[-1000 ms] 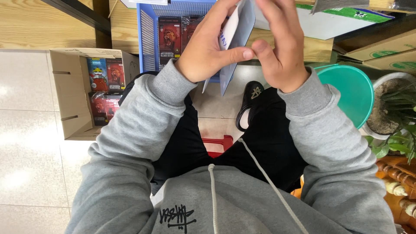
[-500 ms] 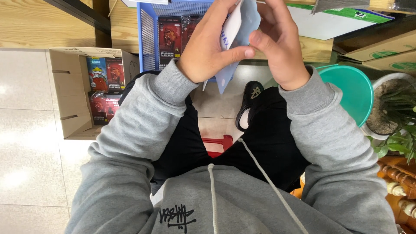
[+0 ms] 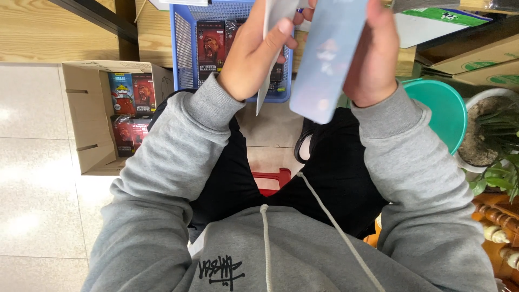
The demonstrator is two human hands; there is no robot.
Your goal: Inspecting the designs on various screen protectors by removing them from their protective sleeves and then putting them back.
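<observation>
Fingers of the right hand [image 3: 373,59] wrap the far edge of a pale blue flat carton [image 3: 327,57], a long glossy rectangular sleeve with rounded lower corner and faint printed figures on its face; it is held raised in front of the chest, tilted, its upper end cut off by the frame top. Left hand [image 3: 254,54] is closed on a thin white card [image 3: 268,59], thumb pressed flat on its near face, the card's pointed lower edge hanging below the palm, just beside the carton; whether the two pieces join I cannot tell. Both wrists sit in ribbed cuffs of a grey fleece sweatshirt [image 3: 162,178], soft matte knit, white drawcords hanging at the chest. Below the hands: black trousers, a black shoe [image 3: 304,147] on pale floor tile, and a red plastic stool edge [image 3: 273,178] between the knees. Behind the hands, a blue perforated plastic basket [image 3: 183,51] holds dark red boxed packs. Left of it, an open corrugated cardboard box [image 3: 84,135] holds similar red and blue packs. To the right, a round teal plastic stool [image 3: 443,108], then a potted plant [image 3: 494,140] in a pale pot.
</observation>
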